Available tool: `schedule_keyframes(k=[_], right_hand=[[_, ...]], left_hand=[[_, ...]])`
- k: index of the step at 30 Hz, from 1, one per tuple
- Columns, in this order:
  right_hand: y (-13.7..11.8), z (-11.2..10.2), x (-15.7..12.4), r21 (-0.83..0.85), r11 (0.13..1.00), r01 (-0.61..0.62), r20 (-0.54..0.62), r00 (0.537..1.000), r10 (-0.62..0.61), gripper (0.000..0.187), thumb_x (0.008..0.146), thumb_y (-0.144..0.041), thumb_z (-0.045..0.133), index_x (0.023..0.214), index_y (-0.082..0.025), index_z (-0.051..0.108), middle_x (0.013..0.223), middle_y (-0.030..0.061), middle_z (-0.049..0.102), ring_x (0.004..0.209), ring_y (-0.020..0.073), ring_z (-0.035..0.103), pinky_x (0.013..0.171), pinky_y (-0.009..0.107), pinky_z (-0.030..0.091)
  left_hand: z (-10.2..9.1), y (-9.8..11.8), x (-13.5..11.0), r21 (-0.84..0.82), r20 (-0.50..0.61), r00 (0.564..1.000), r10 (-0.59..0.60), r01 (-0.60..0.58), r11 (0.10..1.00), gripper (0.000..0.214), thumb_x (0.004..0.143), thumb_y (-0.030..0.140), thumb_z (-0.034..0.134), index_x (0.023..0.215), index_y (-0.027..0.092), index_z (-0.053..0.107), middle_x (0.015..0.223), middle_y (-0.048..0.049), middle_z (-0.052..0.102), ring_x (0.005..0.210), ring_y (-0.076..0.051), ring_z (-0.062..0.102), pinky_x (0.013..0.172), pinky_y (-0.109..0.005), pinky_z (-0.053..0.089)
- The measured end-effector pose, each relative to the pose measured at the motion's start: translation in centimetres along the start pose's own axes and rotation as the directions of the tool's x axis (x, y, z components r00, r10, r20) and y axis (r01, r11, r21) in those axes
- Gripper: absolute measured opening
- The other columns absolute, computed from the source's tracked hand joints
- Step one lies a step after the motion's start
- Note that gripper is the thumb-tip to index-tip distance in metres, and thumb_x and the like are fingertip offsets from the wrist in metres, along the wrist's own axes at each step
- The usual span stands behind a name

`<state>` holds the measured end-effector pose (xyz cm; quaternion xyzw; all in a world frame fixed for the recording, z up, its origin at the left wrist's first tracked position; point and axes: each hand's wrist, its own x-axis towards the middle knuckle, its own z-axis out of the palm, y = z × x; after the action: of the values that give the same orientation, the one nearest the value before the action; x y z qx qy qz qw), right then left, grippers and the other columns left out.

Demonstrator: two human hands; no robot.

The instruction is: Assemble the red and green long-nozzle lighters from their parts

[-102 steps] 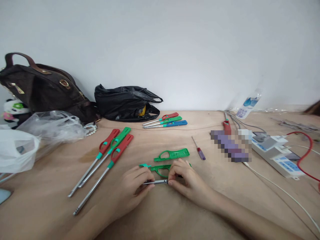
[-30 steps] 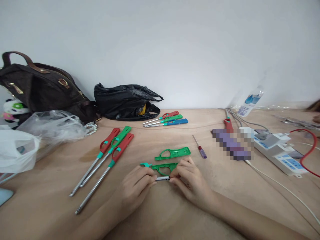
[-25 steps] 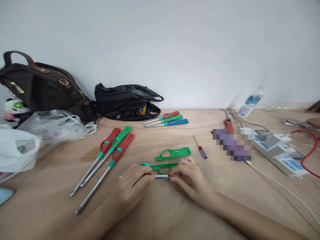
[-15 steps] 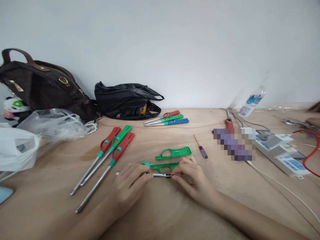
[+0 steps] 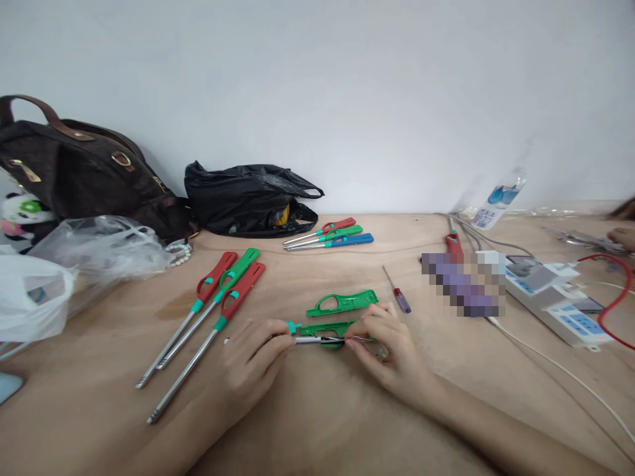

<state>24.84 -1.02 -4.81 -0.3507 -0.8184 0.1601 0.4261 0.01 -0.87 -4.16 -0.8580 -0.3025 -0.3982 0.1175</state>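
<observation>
My left hand is closed around the metal tube of a long-necked lighter, held level just above the table. At the tube's right end, my right hand pinches a thin dark lead, and a fine wire shows by its fingers. A clear part below that palm is mostly hidden. Behind the tube lies one green handle half, partly covered by my right hand. The other green handle half rests farther back. A small teal piece sits beside my left fingertips.
Red and green lighters lie at left, several more farther back. A purple-handled screwdriver is right of the handle halves. Bags line the wall. A power strip, cables and a bottle occupy the right; another person's hand shows there.
Both hands have drawn slightly apart, the left hand to the left with the tube. More of the dark lead shows between tube and right fingers. The view has shifted a little.
</observation>
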Motion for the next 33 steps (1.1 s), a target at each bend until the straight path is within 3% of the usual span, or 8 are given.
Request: schedule_keyframes(k=[16,27,33], right_hand=[[-0.24,-0.12,0.14,-0.048,0.999,0.026,0.039,0.999,-0.024,0.014,0.093,-0.015,0.05,0.083,-0.02,0.058,0.07,0.0004,0.062,0.07,0.0171,0.054,0.073,0.036,0.035],[-0.25,-0.19,0.26,-0.214,0.968,0.132,0.097,0.989,-0.113,0.022,0.096,-0.016,0.045,0.081,-0.02,0.06,0.07,0.0021,0.062,0.071,0.0181,0.05,0.073,0.036,0.032],[-0.17,-0.17,0.3,-0.248,0.955,0.162,0.095,0.985,-0.143,0.023,0.097,-0.015,0.045,0.082,-0.02,0.061,0.07,0.002,0.063,0.071,0.0181,0.049,0.074,0.036,0.031]], left_hand=[[0.08,0.14,0.08,-0.045,0.03,0.999,-0.015,0.016,0.999,0.014,0.091,0.006,0.051,0.092,0.018,0.058,0.085,-0.0039,0.065,0.074,-0.015,0.062,0.065,-0.027,0.051],[0.34,0.2,0.04,-0.052,0.031,0.999,-0.015,0.017,0.999,0.012,0.092,0.009,0.052,0.092,0.019,0.058,0.085,-0.0034,0.066,0.074,-0.015,0.063,0.065,-0.027,0.053],[0.26,0.16,-0.12,-0.096,0.068,0.995,-0.068,0.075,0.993,0.011,0.093,0.01,0.052,0.093,0.019,0.058,0.087,-0.003,0.064,0.076,-0.015,0.063,0.067,-0.026,0.053]])
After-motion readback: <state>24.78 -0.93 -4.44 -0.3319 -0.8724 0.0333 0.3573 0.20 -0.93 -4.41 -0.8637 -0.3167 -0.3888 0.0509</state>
